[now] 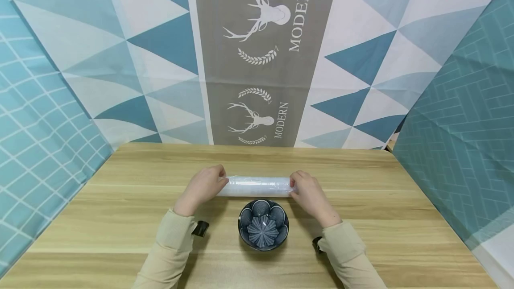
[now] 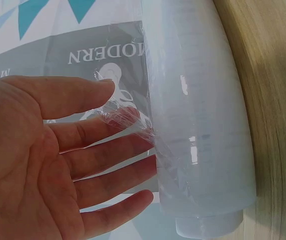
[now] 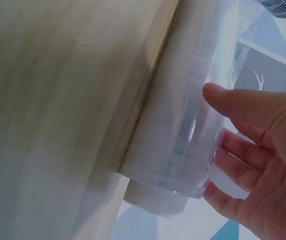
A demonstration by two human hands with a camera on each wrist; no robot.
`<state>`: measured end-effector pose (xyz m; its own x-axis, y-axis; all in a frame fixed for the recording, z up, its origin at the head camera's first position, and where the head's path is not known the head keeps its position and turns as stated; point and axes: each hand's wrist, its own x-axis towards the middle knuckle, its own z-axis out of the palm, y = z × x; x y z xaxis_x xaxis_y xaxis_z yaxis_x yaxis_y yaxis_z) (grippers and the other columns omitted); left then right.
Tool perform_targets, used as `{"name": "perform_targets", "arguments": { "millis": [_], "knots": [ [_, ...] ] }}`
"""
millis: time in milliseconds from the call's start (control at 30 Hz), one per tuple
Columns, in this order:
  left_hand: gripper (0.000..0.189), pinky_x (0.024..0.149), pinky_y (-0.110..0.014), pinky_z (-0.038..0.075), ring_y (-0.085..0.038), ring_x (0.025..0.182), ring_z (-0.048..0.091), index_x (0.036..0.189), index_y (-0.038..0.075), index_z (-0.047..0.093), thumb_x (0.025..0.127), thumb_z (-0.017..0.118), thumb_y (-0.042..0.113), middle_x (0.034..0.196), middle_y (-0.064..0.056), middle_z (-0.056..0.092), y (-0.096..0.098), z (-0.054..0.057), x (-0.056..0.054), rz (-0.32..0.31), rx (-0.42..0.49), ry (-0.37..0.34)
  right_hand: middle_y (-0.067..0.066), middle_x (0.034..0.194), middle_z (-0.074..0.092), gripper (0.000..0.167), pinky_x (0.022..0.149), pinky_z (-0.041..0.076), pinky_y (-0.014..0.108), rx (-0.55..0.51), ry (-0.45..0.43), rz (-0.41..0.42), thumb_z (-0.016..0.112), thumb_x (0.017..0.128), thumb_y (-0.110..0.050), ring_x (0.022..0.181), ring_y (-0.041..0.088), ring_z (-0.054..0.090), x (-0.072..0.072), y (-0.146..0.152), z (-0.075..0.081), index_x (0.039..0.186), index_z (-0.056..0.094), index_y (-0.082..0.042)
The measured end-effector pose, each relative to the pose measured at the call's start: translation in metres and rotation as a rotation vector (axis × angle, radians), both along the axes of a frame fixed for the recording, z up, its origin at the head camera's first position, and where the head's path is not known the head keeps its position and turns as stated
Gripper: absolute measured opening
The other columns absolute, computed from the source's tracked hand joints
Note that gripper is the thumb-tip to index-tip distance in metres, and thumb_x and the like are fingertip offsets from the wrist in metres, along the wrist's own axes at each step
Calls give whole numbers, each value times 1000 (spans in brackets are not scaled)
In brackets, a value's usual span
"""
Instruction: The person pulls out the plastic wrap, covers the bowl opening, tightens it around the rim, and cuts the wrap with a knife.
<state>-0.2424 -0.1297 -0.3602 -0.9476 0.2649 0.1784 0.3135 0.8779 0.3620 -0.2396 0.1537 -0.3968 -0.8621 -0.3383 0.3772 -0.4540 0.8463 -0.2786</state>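
Note:
A roll of clear plastic wrap [image 1: 257,186] lies crosswise on the wooden table, between both hands. My left hand [image 1: 205,187] is at its left end; in the left wrist view, a bunched edge of film [image 2: 127,120] runs between the thumb and forefinger, the other fingers spread behind it. At the right end, my right hand [image 1: 311,196] holds the wrap with the thumb [image 3: 215,92] in front and the fingers at its far edge. The core [image 3: 153,197] sticks out past the film. Just nearer than the roll stands a dark blue bowl [image 1: 263,231] with a petal pattern.
The wooden table [image 1: 120,217] reaches back to a patterned cloth wall [image 1: 160,57] with deer prints. Blue tiled cloth [image 1: 40,124] hangs on the left, and a teal sheet [image 1: 462,146] on the right. Dark straps sit near both cuffs.

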Motion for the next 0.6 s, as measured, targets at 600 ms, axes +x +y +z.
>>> {"name": "perform_targets", "arguments": {
  "millis": [600],
  "knots": [
    [10, 57, -31, 46, -15, 59, 52, 85, 4, 62, 87, 53, 9, 72, -6, 61, -3, -2, -3, -16, 9, 68, 11, 95, 60, 8, 78, 49, 37, -119, -37, -20, 60, 84, -4, 89, 25, 59, 0, 2, 0, 84, 53, -7]
  ]
}}
